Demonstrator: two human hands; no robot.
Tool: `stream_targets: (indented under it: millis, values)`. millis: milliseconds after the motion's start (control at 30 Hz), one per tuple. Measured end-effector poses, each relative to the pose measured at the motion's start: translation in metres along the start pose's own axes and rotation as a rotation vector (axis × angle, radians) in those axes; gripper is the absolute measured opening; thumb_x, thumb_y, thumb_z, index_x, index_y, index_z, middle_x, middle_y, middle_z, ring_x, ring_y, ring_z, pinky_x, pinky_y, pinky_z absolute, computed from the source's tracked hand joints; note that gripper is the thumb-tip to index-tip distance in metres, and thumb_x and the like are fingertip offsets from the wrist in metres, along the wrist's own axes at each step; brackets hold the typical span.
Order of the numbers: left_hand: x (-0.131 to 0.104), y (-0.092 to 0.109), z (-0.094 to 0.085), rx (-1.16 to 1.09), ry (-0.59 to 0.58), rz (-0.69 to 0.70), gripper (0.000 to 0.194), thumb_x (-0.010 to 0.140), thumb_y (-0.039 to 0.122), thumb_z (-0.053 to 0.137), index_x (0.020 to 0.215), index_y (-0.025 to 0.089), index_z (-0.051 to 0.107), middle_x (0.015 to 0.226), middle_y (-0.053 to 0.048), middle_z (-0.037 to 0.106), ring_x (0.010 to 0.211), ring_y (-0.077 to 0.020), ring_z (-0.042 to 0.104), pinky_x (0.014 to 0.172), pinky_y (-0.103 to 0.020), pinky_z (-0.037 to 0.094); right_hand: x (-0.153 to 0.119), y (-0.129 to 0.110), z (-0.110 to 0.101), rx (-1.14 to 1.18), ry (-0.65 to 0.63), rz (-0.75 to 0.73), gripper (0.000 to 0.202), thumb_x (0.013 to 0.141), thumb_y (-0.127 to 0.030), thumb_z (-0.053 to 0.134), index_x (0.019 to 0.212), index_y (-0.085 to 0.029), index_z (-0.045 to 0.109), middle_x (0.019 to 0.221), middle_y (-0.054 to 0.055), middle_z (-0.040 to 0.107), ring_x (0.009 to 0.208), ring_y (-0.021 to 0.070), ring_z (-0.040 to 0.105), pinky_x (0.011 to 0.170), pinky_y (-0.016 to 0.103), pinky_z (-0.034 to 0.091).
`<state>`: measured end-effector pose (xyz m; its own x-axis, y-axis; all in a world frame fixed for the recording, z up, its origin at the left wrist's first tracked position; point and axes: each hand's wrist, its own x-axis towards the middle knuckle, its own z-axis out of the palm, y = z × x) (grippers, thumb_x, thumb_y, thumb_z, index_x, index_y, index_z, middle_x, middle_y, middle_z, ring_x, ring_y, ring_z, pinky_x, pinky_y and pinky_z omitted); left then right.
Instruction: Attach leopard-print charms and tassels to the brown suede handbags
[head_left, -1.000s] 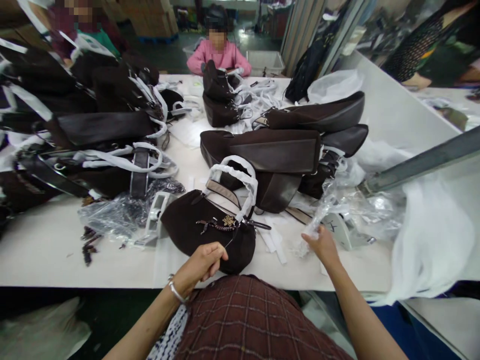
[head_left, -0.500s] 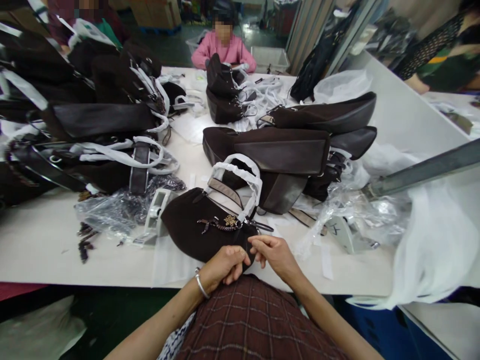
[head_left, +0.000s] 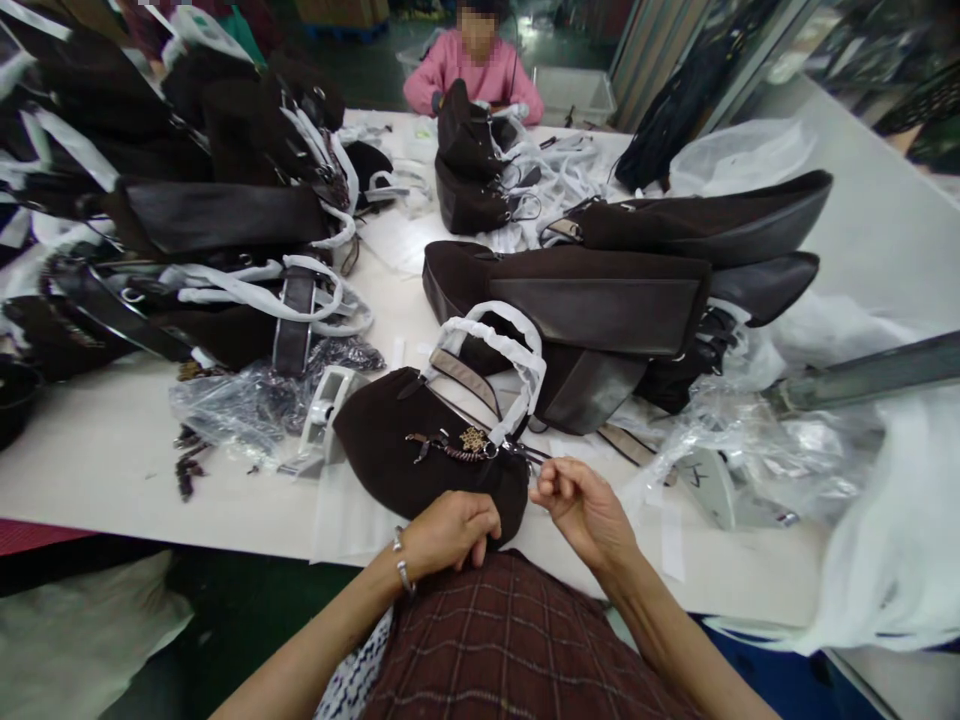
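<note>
A dark brown bag (head_left: 390, 450) lies at the table's front edge, its handles (head_left: 517, 345) wrapped in white. A gold charm (head_left: 472, 440) with a braided cord rests on its side. My left hand (head_left: 454, 530) is closed at the bag's lower edge; what its fingers pinch, if anything, is too small to tell. Just right of the bag, my right hand (head_left: 581, 500) is raised with fingers curled together, near the end of a thin dark strap (head_left: 531, 453). Whatever it may hold cannot be made out.
Dark bags (head_left: 217, 215) are piled at the left, and more bags (head_left: 600, 295) lie behind the nearest one. Clear plastic (head_left: 232, 410) and a grey metal bracket (head_left: 330, 410) are left of it. White plastic sheets (head_left: 892, 520) hang at right. A person in pink (head_left: 480, 75) sits opposite.
My right hand has moved up and right, away from my left hand, which stays low by the bag. The whole view has shifted slightly.
</note>
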<state>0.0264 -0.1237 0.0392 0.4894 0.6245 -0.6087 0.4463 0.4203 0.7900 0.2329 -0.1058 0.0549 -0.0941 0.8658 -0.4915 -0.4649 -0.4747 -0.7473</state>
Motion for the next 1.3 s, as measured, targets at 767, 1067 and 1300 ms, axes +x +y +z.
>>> stream_targets:
  millis: [767,1067,1300]
  values:
    - [0.082,-0.025,-0.023,0.975,0.528,0.083,0.014,0.083,0.024,0.062,0.097,0.022,0.063,0.100,-0.008,0.061,0.098,-0.0264,0.053,0.084,-0.038,0.038,0.036,0.036,-0.003,-0.541,-0.007,0.075,0.018,0.066,-0.033,0.075,0.067,-0.016,0.068,0.060,0.000,0.064,0.056,0.0121,0.057,0.053,0.023,0.050]
    - [0.077,-0.037,-0.027,0.505,0.462,0.066,0.018,0.079,0.022,0.063,0.096,0.023,0.068,0.081,0.002,0.069,0.076,-0.0151,0.061,0.072,-0.025,0.040,0.065,0.081,-0.006,-0.908,0.067,0.003,0.016,0.071,-0.029,0.059,0.067,-0.017,0.068,0.059,0.000,0.065,0.051,0.0129,0.060,0.045,0.019,0.046]
    - [0.075,-0.043,-0.024,0.429,0.490,0.141,0.019,0.077,0.019,0.062,0.096,0.022,0.067,0.084,0.002,0.067,0.074,-0.0134,0.059,0.068,-0.023,0.040,0.076,0.083,0.001,-0.903,0.070,0.109,0.010,0.068,-0.023,0.060,0.066,-0.017,0.067,0.056,0.000,0.065,0.048,0.0140,0.063,0.040,0.018,0.046]
